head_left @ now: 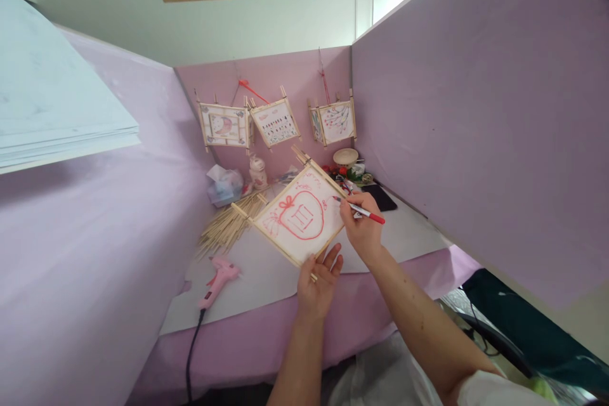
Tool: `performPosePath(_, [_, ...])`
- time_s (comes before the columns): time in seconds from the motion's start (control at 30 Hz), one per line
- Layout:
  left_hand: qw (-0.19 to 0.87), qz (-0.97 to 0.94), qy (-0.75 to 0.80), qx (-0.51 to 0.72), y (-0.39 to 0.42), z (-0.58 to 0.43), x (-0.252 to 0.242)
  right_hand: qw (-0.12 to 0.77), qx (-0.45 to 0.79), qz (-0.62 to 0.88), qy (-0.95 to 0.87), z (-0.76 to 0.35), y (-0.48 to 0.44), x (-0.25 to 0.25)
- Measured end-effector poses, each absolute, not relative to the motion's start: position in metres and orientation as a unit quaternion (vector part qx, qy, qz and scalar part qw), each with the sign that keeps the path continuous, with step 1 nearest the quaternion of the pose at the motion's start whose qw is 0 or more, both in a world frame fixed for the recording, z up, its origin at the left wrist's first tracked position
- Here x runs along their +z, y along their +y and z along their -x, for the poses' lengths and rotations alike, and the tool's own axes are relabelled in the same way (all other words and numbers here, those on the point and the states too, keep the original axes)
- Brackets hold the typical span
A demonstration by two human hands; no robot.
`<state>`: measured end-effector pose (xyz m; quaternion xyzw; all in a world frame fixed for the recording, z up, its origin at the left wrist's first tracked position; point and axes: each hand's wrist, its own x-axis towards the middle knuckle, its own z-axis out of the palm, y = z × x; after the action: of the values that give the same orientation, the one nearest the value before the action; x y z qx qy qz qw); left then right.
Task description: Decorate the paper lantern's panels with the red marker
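A lantern with a wooden stick frame and white panels (328, 200) is held up tilted above the table. Its facing panel carries a red drawing of a rounded, bow-topped shape with strokes inside and smaller marks around it. My left hand (318, 282) supports the lantern's bottom corner, thumb at the frame and fingers behind. Pinched in my right hand (364, 228) is a red marker pen (368, 212), its tip at the panel's right side, close to small red curls. Whether the tip touches the panel is hard to tell.
Thin wooden sticks (221, 231) lie in a pile at the left, near a pink glue gun (219, 279) with a black cord. Behind stand a rabbit-like figurine (257, 171) and a plastic bag (226, 187). Finished-looking lanterns (276, 122) hang at the back. Lilac walls (457, 108) enclose both sides.
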<state>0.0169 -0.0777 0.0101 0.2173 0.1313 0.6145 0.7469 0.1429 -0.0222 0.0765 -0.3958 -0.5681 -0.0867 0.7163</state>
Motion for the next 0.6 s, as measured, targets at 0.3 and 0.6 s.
performPosePath(0.3, [0.755,-0.211,0.115,0.61,-0.0778,-0.0169,0.0098,0.713,-0.089,0.394,-0.573,-0.1431,-0.0245,0.0782])
performPosePath(0.6, [0.75,-0.21,0.126,0.614,-0.0777,-0.0171,0.0096,0.741,-0.086,0.354,-0.564,-0.1431,-0.0216,0.0767])
